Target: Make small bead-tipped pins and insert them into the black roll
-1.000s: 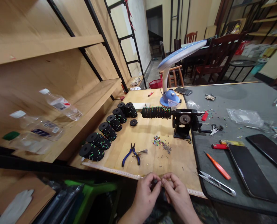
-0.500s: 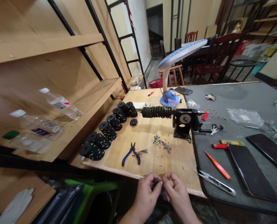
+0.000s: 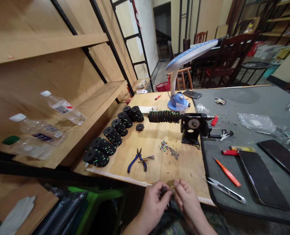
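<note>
My left hand (image 3: 154,204) and my right hand (image 3: 187,199) meet at the near edge of the wooden board (image 3: 154,143). Both pinch something small and dark between thumb and fingers; I cannot make out what it is. Just beyond them lies a tape measure (image 3: 120,178) along the board's edge. Blue-handled pliers (image 3: 137,160) and a little heap of coloured beads (image 3: 168,149) lie further up the board. A black hand-crank winder (image 3: 192,128) holds a row of black spools (image 3: 163,116).
Rows of black spools (image 3: 110,137) line the board's left side. A blue desk lamp (image 3: 181,70) stands behind. On the grey mat (image 3: 257,107) lie thread snips (image 3: 226,190), an orange knife (image 3: 227,172), a red lighter (image 3: 227,152) and two phones (image 3: 262,178). Plastic bottles (image 3: 61,108) lie on the left shelf.
Both hands have drifted slightly toward me and to the right, with the fingers still pinched together. Nothing on the board has moved.
</note>
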A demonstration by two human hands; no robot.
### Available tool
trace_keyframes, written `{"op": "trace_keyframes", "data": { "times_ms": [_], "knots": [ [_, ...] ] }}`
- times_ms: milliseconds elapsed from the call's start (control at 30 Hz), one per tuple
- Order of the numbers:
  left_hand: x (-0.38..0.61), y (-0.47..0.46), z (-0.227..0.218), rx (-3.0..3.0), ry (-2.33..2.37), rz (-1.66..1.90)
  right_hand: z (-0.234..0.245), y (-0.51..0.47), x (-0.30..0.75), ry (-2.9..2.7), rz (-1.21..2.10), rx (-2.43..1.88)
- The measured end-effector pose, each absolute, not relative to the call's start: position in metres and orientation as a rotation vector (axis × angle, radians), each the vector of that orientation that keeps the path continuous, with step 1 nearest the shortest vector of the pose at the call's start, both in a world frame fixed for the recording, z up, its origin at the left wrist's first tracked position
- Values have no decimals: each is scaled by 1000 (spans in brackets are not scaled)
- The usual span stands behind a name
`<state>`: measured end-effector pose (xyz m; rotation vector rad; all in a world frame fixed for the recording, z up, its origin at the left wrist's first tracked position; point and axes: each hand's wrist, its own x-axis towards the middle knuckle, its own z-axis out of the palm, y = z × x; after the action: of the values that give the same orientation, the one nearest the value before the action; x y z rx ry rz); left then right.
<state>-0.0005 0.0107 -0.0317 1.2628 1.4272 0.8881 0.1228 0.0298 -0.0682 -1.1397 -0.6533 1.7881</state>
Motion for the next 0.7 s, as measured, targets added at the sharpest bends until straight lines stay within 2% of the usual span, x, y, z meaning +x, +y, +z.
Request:
{"op": "trace_keyframes", "data": {
  "times_ms": [433, 700],
  "knots": [
    [0, 14, -30, 1007, 1305, 858, -61, 31, 125, -809, 1727, -1167],
    [-1, 15, -28, 1266, 1406, 927, -66, 27, 123, -824, 1737, -1165]
  ]
}}
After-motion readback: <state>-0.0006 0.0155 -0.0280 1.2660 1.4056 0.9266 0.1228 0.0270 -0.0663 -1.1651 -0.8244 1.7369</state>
